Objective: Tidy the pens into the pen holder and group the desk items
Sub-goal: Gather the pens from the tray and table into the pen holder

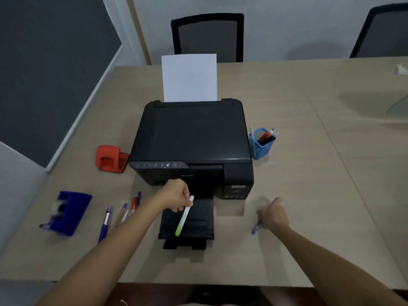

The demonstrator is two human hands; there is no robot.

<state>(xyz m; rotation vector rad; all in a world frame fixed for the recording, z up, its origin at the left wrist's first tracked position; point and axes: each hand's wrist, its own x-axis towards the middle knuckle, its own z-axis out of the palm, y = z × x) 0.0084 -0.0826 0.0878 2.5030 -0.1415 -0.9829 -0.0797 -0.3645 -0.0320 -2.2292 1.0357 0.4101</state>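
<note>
Left hand (176,195) pinches the white-green pen (184,216) near its upper end, over the printer tray (198,219); right hand (272,214) is closed on a blue pen (256,227) at the desk. Pens look light, rigid, smooth: grip mid-barrel. Pen holder (261,141) stands far right beside the printer (192,140).

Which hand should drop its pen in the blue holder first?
Right, probably. The right hand grips a blue pen on the printer's right side, where the pen holder stands. The left hand, holding the white-and-green pen, would have to cross over the printer.
</note>
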